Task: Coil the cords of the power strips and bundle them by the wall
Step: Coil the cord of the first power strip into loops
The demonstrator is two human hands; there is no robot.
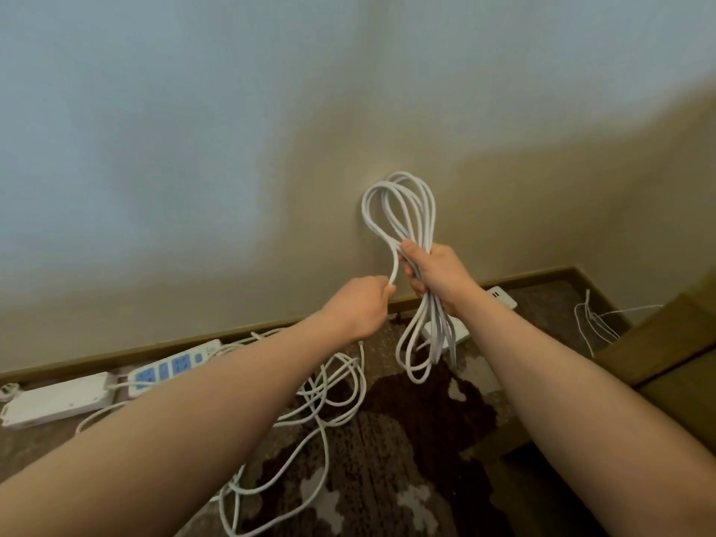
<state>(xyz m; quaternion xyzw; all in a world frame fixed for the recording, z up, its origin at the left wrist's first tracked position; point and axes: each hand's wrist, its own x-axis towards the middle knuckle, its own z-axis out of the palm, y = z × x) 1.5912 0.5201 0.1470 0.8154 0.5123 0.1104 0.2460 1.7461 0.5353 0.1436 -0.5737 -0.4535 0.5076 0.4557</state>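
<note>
Against a plain matte wall (pixel 193 149), a coil of smooth white cord (pixel 403 211) is gripped mid-loop by the right hand (pixel 434 273); one strand is pinched by the left hand (pixel 364 304). Loose cords (pixel 333 385) and flat power strips (pixel 58 399) lie below on mottled brown carpet (pixel 387 459).

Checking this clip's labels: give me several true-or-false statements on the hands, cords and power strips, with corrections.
1. The right hand grips a looped bundle of white cord. True.
2. The left hand is empty. False: it pinches a strand of that cord.
3. A white power strip with blue sockets lies by the skirting. True.
4. The loose tangle of white cord is on a table. False: it lies on the patterned brown carpet.
</note>
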